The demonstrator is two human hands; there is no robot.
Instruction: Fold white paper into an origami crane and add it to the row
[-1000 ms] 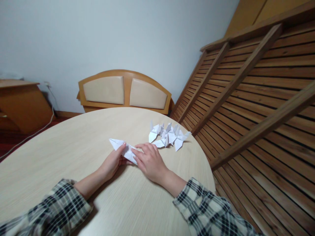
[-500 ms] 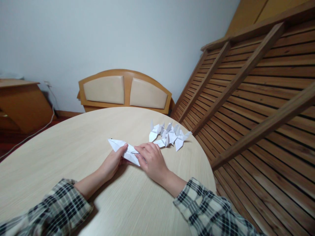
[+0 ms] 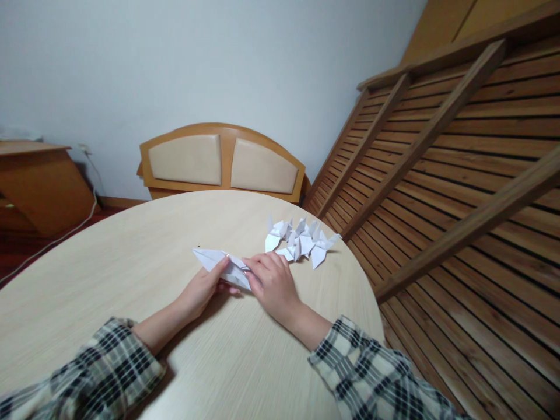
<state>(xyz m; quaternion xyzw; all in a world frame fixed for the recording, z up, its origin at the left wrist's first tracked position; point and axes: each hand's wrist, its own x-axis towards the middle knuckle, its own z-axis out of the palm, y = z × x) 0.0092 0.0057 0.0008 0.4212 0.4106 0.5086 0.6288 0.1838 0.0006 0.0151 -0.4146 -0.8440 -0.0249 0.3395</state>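
Note:
A piece of folded white paper [image 3: 211, 258], long and pointed at its left end, is held just over the round table [image 3: 131, 256]. My left hand [image 3: 205, 290] grips its middle, thumb on top and fingers underneath. At the paper's right end my right hand [image 3: 275, 287] pinches a folded edge between thumb and fingers, covering that end. Beyond my right hand stands a cluster of several white paper cranes [image 3: 301, 240], close together and apart from my hands.
A tall slatted wooden frame [image 3: 420, 175] leans along the table's right side. Behind the table stands a headboard with two pale panels [image 3: 186, 160] against the wall. To the far left is a wooden desk [image 3: 39, 181], with a white cable [image 3: 90, 213] hanging beside it.
My right hand has shifted slightly right along the paper. The paper's right part has folded narrower, and more of my left fingers show beneath it. The cranes have not moved.

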